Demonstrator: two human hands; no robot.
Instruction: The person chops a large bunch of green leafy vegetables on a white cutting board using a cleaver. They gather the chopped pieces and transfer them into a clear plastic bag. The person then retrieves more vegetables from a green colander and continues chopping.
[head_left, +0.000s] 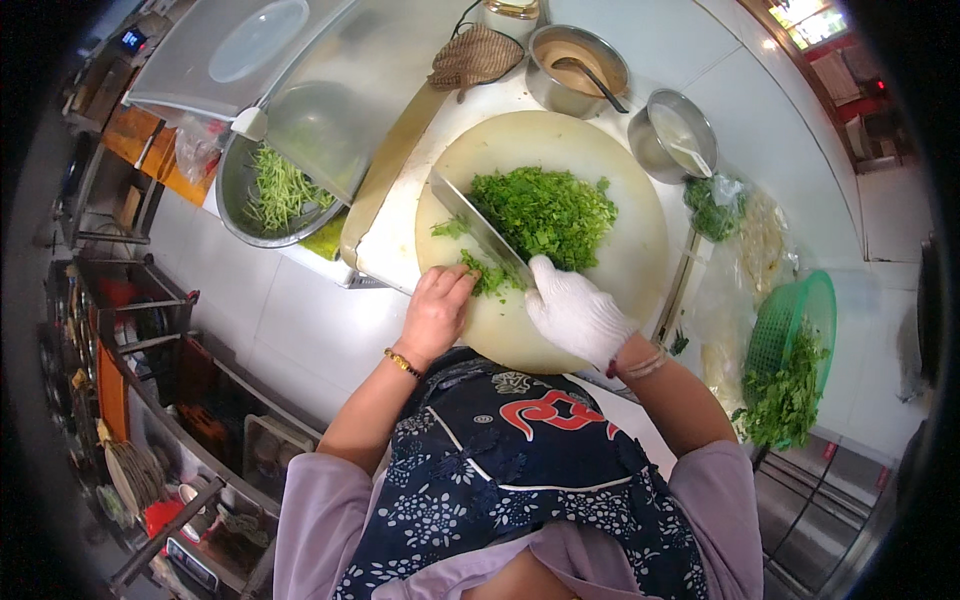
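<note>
A heap of chopped leafy herbs lies on a round, pale cutting board. My right hand, in a white knit glove, is closed on the handle end of a broad cleaver. The blade slants up and left along the near left edge of the heap. My bare left hand, a beaded bracelet at its wrist, rests at the board's lower left edge. Its bent fingertips touch a small bunch of herbs beside the blade; whether they grip it is hard to tell.
Behind the board stand a steel pot with brown sauce and a steel pot with a white-handled utensil. Left is a metal bowl of shredded green vegetable, partly under a clear lid. Right are plastic bags and a green basket of herbs.
</note>
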